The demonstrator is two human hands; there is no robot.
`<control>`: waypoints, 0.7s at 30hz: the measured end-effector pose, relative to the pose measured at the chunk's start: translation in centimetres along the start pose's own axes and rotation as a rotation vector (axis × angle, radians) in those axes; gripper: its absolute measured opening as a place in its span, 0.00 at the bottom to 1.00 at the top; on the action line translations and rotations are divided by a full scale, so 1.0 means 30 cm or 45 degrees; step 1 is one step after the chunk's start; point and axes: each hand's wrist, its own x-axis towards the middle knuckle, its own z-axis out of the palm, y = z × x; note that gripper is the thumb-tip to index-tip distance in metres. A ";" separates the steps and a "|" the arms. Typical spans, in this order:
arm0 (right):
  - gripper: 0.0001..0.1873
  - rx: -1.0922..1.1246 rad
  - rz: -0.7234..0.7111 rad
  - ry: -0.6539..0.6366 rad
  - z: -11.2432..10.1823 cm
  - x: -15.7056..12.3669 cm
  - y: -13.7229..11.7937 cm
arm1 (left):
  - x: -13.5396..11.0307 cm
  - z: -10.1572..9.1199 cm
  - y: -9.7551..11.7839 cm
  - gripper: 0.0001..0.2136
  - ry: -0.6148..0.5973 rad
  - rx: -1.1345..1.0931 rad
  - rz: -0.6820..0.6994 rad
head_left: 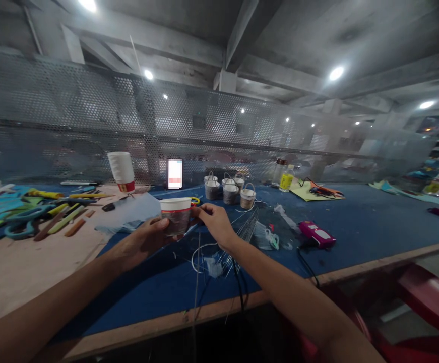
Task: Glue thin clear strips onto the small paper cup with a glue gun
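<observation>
I hold a paper cup (176, 215) with a white and red rim and a grey wrapped body just above the blue table top (355, 232). My left hand (145, 239) wraps round its left side and bottom. My right hand (213, 222) pinches the cup's right side at the rim, fingers closed. Thin wires (242, 234) and a white cord (200, 252) lie on the table under my hands.
Several small wrapped cups with wire handles (229, 190) stand behind. A stack of paper cups (121, 170) is at the back left, with scissors and tools (34, 212) on a wooden board (18, 267). A pink device (316, 233), bottles (286, 177) and a mesh screen (71, 116) are also there.
</observation>
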 end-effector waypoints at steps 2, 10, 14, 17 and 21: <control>0.21 0.032 0.018 -0.005 0.002 0.000 0.000 | 0.002 0.002 0.000 0.24 0.023 0.018 -0.022; 0.21 0.062 0.024 -0.018 0.003 -0.004 -0.014 | -0.002 -0.018 -0.004 0.23 -0.009 0.030 -0.039; 0.20 0.087 0.031 -0.041 0.002 -0.006 -0.022 | -0.003 -0.018 -0.003 0.23 -0.036 0.012 -0.040; 0.19 0.048 0.033 -0.020 0.001 -0.005 -0.020 | -0.002 -0.014 -0.004 0.22 -0.012 0.024 -0.041; 0.15 -0.037 -0.024 0.063 0.002 -0.004 -0.011 | 0.000 -0.002 -0.002 0.20 0.112 0.082 -0.039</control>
